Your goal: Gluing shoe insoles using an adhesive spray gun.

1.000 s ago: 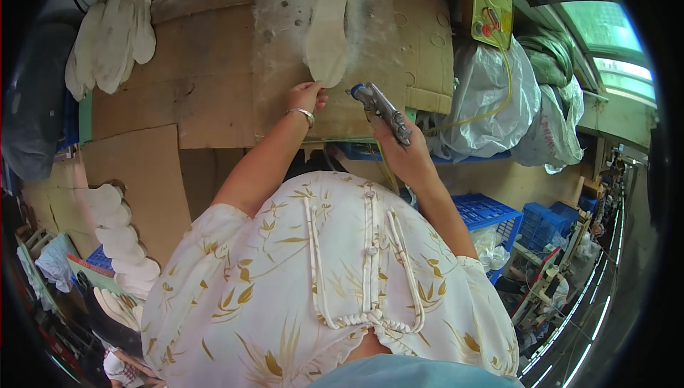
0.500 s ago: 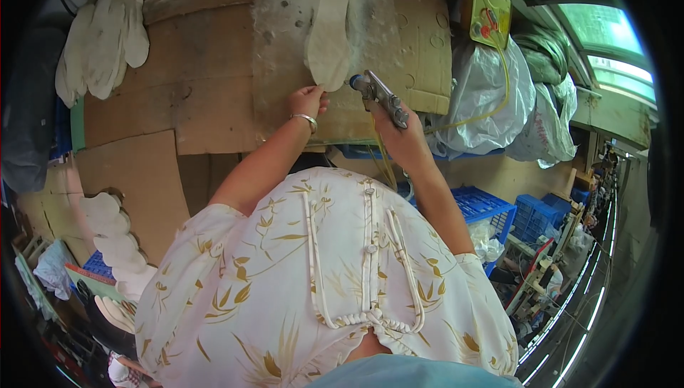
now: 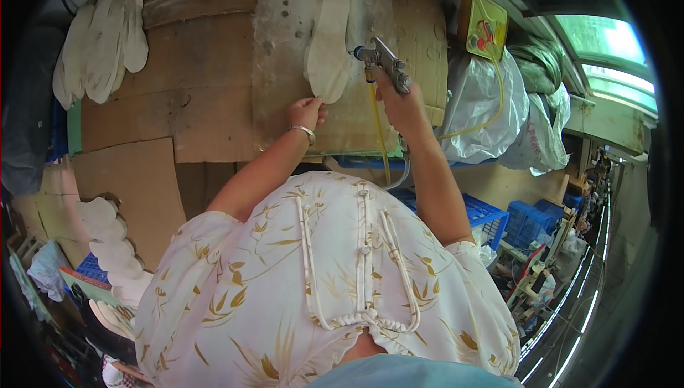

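Note:
A pale, sole-shaped insole [image 3: 329, 49] lies flat on a cardboard sheet [image 3: 281, 53] coated with whitish residue. My left hand [image 3: 306, 112] pinches the insole's near end between thumb and fingers. In my right hand [image 3: 403, 103] is a metal spray gun [image 3: 385, 64], its blue-ringed nozzle pointing left at the insole's right edge, a short gap away. A yellowish hose [image 3: 382, 135] and a clear grey hose hang from the gun toward the table's near edge. Whether spray is leaving the nozzle I cannot make out.
A pile of similar insoles [image 3: 100, 49] lies at the far left; more are fanned out at lower left [image 3: 117, 249]. Right of the cardboard stand a yellow container [image 3: 487, 24] and filled plastic bags [image 3: 484, 114]. Blue crates [image 3: 531, 223] sit lower right.
My right hand has raised the spray gun away from me, up along the insole's right edge. The insole's near end has shifted slightly toward me, still pinched in my left hand.

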The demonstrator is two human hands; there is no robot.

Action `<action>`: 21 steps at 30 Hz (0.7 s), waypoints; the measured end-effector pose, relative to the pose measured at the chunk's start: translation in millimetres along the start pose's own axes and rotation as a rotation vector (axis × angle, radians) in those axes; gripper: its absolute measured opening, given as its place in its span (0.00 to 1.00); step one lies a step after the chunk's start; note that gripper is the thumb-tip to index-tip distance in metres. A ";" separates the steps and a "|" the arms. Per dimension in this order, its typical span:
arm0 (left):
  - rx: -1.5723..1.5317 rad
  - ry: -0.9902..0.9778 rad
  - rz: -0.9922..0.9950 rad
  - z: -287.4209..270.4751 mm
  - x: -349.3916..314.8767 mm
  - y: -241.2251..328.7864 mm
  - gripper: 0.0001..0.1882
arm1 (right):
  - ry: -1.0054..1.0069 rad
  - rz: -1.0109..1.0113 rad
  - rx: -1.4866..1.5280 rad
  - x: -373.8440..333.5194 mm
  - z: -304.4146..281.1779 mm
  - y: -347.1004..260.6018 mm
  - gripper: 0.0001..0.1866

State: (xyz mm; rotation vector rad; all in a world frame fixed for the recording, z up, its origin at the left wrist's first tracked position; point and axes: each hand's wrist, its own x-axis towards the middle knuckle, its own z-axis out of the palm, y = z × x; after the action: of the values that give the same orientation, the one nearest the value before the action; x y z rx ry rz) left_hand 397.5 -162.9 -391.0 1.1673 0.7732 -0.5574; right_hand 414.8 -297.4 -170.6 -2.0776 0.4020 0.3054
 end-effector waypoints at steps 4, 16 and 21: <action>-0.007 -0.003 0.009 -0.5 -0.4 0.2 0.11 | 0.049 -0.006 0.014 18.9 -0.6 -7.3 0.15; -0.023 0.004 -0.004 0.3 -1.5 -0.2 0.10 | 0.123 -0.093 0.059 76.1 -9.8 -9.9 0.19; -0.012 0.011 -0.009 1.0 -0.8 -1.2 0.10 | 0.144 -0.007 0.056 82.0 -14.4 -13.0 0.19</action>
State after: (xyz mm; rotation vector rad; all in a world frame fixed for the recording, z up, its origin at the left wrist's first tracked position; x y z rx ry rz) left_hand 396.3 -164.2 -390.9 1.1565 0.7904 -0.5537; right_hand 495.8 -316.7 -183.7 -2.0518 0.4838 0.1395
